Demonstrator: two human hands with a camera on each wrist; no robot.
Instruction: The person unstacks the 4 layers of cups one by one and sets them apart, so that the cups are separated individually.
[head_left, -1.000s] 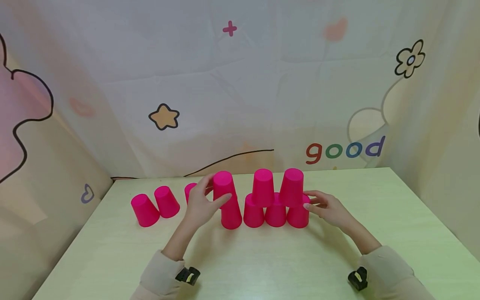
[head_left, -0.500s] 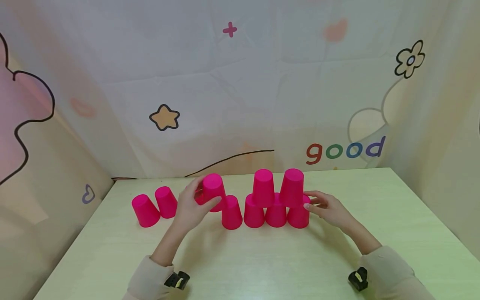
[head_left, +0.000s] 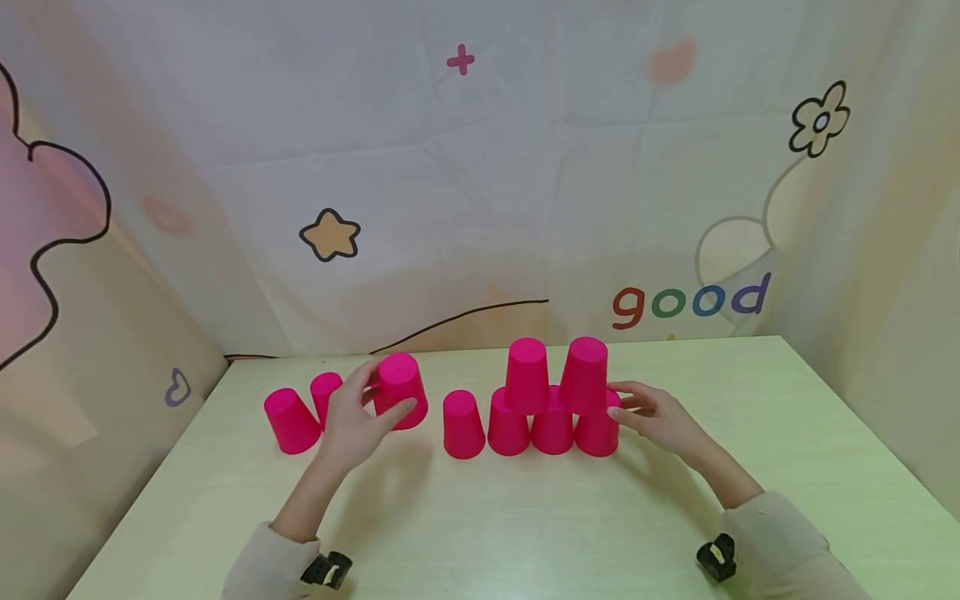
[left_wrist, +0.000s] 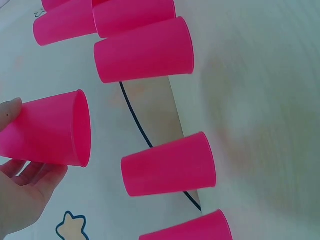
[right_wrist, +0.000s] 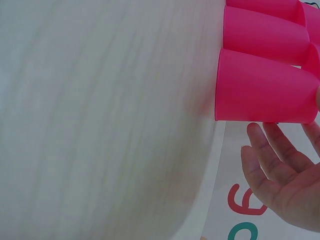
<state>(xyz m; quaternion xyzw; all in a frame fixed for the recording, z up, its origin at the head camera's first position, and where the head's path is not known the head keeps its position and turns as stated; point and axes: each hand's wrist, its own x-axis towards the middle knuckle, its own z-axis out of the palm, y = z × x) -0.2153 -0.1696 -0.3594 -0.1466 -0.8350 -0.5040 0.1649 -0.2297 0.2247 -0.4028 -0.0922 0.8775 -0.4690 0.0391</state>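
Note:
My left hand point(head_left: 356, 425) grips an upside-down pink cup point(head_left: 401, 390), thumb in front and fingers round the far side. In the left wrist view this held cup point(left_wrist: 47, 130) is clear of the table, its open rim showing. Another pink cup point(left_wrist: 170, 165), hidden in the head view, stands behind it. At the right, my right hand point(head_left: 656, 417) has thumb and fingertips against the rightmost bottom cup point(head_left: 597, 433); the right wrist view shows fairly straight, spread fingers point(right_wrist: 270, 155) beside that cup. Two upper cups point(head_left: 527, 377) rest on a bottom row of three.
A single upside-down cup point(head_left: 463, 425) stands just left of the stacked ones. Farther left are a slightly tilted-looking cup point(head_left: 291, 421) and one partly covered by my left hand point(head_left: 325, 396). A printed curtain point(head_left: 480, 208) hangs behind the pale table point(head_left: 540, 517).
My left hand has lifted its cup off the single cup's top and carried it left and slightly lower. The right hand and the stacked cups have stayed in place.

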